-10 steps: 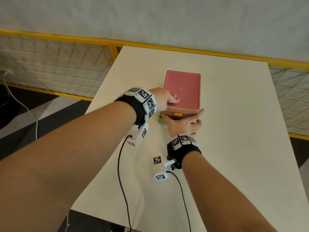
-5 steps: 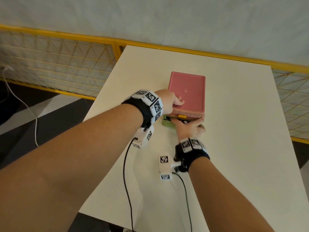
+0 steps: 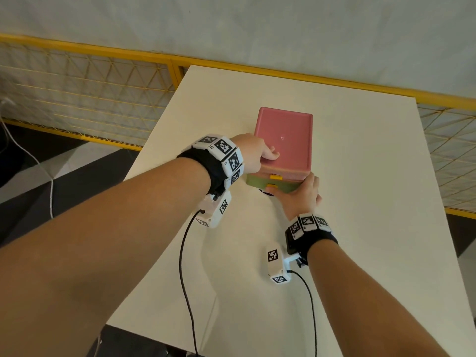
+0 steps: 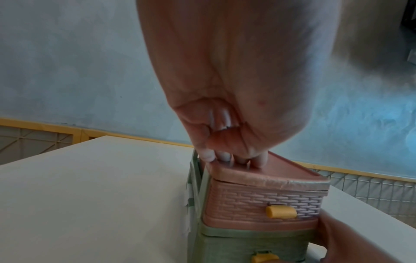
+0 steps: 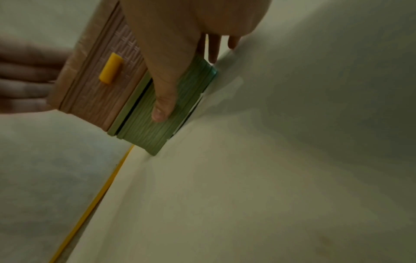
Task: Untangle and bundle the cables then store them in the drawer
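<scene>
Nearest, the right hand (image 3: 300, 195) presses its thumb and straight fingers flat against the green plastic lower drawer (image 5: 162, 113) (a thin dark gap shows above it). Just beyond, the left hand (image 3: 253, 153) rests fingers on the pink woven-pattern drawer box (image 3: 286, 140), which stands on the white worktop (image 3: 360, 202).

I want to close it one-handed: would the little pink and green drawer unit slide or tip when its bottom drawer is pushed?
Likely slides: the drawer unit looks like light plastic on a smooth table. The left hand pressing its top suggests it needs bracing. Tipping seems less likely, since the right hand pushes the green drawer low down.
</scene>
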### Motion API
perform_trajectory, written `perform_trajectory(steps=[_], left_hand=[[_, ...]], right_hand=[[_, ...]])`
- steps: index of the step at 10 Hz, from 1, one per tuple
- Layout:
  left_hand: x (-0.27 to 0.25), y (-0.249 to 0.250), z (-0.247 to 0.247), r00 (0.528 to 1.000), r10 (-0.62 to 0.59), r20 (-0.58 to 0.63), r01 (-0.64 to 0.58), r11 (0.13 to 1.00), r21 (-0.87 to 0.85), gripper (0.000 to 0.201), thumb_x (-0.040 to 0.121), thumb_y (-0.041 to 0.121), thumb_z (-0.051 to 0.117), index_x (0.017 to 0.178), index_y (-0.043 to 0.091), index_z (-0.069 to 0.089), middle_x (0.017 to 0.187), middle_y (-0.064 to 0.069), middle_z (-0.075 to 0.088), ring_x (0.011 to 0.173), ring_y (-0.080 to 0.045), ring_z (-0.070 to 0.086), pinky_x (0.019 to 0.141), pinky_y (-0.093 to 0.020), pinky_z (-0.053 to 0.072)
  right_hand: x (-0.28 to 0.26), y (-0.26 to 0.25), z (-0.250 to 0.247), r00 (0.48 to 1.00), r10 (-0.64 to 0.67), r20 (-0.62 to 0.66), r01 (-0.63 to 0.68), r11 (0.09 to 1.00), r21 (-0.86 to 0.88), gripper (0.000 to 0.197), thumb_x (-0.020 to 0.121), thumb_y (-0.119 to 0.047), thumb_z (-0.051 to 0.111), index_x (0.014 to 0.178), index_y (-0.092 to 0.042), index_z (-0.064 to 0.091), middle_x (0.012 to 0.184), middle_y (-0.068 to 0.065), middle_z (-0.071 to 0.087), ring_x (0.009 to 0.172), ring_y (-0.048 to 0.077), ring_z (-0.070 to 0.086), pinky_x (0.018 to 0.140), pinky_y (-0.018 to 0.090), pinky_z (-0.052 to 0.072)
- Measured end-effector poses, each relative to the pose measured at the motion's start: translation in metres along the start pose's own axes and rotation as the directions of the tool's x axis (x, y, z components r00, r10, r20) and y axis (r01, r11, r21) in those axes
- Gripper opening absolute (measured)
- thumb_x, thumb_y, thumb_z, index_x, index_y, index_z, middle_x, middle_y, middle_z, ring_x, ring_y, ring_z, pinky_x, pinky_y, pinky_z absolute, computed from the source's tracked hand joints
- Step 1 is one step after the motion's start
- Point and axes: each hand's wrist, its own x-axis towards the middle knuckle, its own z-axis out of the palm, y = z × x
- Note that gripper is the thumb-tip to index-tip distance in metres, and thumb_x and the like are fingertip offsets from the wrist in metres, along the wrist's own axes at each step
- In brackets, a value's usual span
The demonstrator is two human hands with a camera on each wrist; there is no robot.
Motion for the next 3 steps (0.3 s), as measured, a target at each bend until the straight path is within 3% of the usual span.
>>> perform_trajectory(steps=[1,2,3], left_hand=[[0.000,-0.001,0.006,1.000,-0.002,-0.028,0.001,0.999,-0.039,0.075,0.089,-0.012,0.031,0.148,0.033,0.037,0.157,0.016,0.030,0.147,-0.012,0.024,0.113,-0.021,0.022],[-0.003,-0.008,0.014,0.994,-0.001,-0.112,-0.029,0.965,-0.261,0.069,0.090,-0.011,0.033,0.145,0.029,0.044,0.156,0.010,0.034,0.145,-0.013,0.029,0.115,-0.020,0.024],[-0.023,-0.020,0.024,0.905,-0.100,-0.414,-0.169,0.808,-0.564,0.063,0.091,-0.011,0.035,0.142,0.022,0.049,0.150,0.004,0.043,0.137,-0.005,0.038,0.109,-0.013,0.030]], right_hand=[[0.001,0.003,-0.003,0.999,-0.016,0.040,0.017,1.000,-0.025,0.096,0.046,-0.057,0.084,0.121,-0.020,0.038,0.116,-0.004,0.043,0.108,0.020,0.047,0.104,0.040,0.032],[-0.003,-0.002,-0.017,0.994,-0.065,0.092,0.071,0.995,-0.065,0.099,0.055,-0.049,0.083,0.135,-0.022,0.032,0.126,0.000,0.041,0.116,0.021,0.046,0.105,0.043,0.030],[-0.001,-0.006,-0.053,0.986,-0.165,0.026,0.166,0.983,-0.078,0.088,0.073,-0.020,0.075,0.145,-0.021,0.026,0.136,0.008,0.032,0.125,0.026,0.039,0.110,0.044,0.026]])
